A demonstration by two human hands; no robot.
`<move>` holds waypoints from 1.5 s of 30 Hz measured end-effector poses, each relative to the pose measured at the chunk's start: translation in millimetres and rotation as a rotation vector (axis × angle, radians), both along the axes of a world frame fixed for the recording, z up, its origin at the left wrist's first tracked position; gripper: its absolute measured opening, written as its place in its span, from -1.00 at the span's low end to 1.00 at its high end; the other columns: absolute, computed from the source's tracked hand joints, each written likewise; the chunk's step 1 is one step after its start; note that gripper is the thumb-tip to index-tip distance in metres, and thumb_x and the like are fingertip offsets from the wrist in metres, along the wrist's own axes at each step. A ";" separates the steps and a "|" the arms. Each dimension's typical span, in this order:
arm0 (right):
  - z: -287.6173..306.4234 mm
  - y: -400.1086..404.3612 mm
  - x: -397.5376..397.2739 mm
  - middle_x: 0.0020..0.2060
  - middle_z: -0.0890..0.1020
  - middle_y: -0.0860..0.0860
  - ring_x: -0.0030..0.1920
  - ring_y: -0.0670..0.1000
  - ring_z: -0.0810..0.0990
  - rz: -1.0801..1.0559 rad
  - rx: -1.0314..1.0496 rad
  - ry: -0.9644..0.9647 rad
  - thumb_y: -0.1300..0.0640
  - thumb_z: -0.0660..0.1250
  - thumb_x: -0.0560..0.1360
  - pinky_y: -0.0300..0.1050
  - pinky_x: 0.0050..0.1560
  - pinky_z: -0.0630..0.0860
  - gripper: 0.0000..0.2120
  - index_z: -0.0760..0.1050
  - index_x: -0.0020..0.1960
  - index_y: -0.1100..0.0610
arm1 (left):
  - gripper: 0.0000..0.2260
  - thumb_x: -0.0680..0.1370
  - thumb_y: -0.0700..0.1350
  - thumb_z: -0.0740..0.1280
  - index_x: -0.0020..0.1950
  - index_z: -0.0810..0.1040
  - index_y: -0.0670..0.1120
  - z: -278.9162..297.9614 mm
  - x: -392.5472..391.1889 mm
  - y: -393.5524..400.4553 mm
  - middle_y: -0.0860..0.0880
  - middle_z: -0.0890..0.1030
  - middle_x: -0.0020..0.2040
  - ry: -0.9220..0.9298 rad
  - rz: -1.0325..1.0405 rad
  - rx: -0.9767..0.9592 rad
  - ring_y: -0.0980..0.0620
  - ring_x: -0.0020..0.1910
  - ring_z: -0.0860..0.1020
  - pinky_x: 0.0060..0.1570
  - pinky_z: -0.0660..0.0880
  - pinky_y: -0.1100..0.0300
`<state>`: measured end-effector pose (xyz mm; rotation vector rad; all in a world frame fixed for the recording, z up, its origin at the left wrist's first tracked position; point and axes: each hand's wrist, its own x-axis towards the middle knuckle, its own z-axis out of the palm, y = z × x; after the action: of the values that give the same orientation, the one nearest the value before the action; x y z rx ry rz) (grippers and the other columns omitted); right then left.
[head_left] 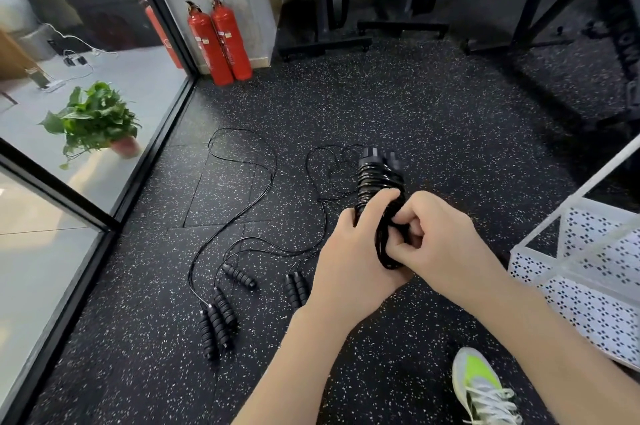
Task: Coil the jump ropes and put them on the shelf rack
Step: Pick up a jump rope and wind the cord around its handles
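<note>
I hold a coiled black jump rope (pixel 375 179) in front of me, its two ribbed handles pointing away. My left hand (pixel 353 251) grips the handles and the bundle of coils from the left. My right hand (pixel 440 234) pinches the black cord loops at the bundle's near end. Other black jump ropes (pixel 242 203) lie uncoiled on the speckled rubber floor to the left, their cords looping far out. Their ribbed handles (pixel 220 320) lie close together near my left forearm, with one more pair (pixel 297 288) beside my left wrist. The white perforated shelf rack (pixel 588 293) stands at the right.
Two red fire extinguishers (pixel 220 40) stand against the pillar at the back. A glass wall (pixel 104 161) runs along the left, with a potted plant (pixel 93 123) behind it. Black gym machines (pixel 346 2) stand at the back and right. My shoe (pixel 481 386) is at the bottom right.
</note>
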<state>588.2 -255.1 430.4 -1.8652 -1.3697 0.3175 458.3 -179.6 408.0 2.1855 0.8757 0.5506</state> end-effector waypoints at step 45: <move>-26.5 -10.7 -0.1 -0.03 0.47 -0.17 -0.17 -0.23 0.39 0.339 0.014 -0.279 0.18 0.31 0.49 -0.34 -0.13 0.37 -0.90 0.49 -0.01 0.05 | -0.46 0.39 -0.22 0.41 0.34 0.48 0.13 -16.0 -31.1 23.9 -0.09 0.33 0.49 0.364 0.008 0.642 -0.28 0.50 0.24 0.45 0.13 -0.28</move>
<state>588.1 -265.8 403.9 -1.7076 -1.8793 0.2202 427.2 -155.7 392.0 2.9339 0.9883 0.4889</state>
